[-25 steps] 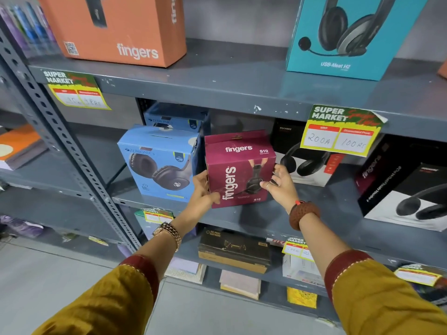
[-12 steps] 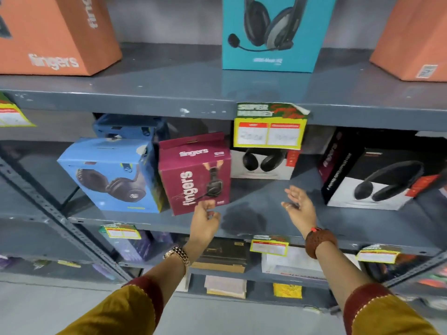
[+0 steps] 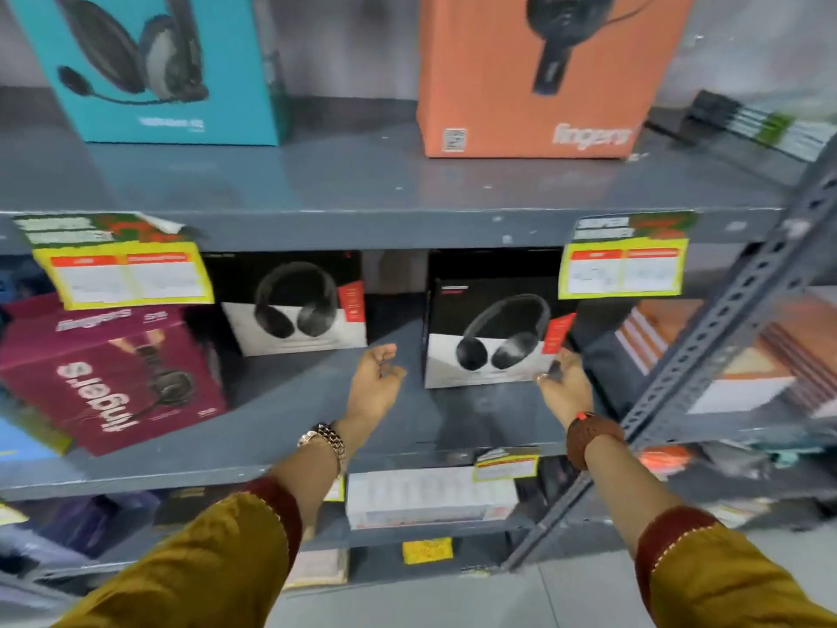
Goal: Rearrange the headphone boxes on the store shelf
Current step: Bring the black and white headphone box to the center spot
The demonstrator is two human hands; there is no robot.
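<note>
Grey steel made up the shelf (image 3: pixel 389 188), its middle level holding most of the headphone boxes. Two black-and-white boxes stood there: the nearer box (image 3: pixel 491 342) sat right of centre, and a second black box (image 3: pixel 294 305) stood further back to its left, with a gap between them. The right hand (image 3: pixel 564 385) was at the lower right corner of the nearer box, fingers loosely spread and touching its edge, though whether it truly gripped the box could not be told through the blur. The left hand (image 3: pixel 373 385) hovered over bare shelf just left of that box, palm turned inward, fingers curled and relaxed, holding nothing and apart from the cardboard. A maroon box (image 3: pixel 113 378) sat tilted at the far left of the same level, well away from both hands. On the upper level stood a teal box (image 3: pixel 158 70) and an orange box (image 3: pixel 539 74). Yellow price tags (image 3: pixel 131 274) hung from the upper shelf's front edge. A gold watch (image 3: pixel 324 441) circled the left wrist and a brown beaded bracelet (image 3: pixel 591 435) the right, both arms in mustard sleeves.
</note>
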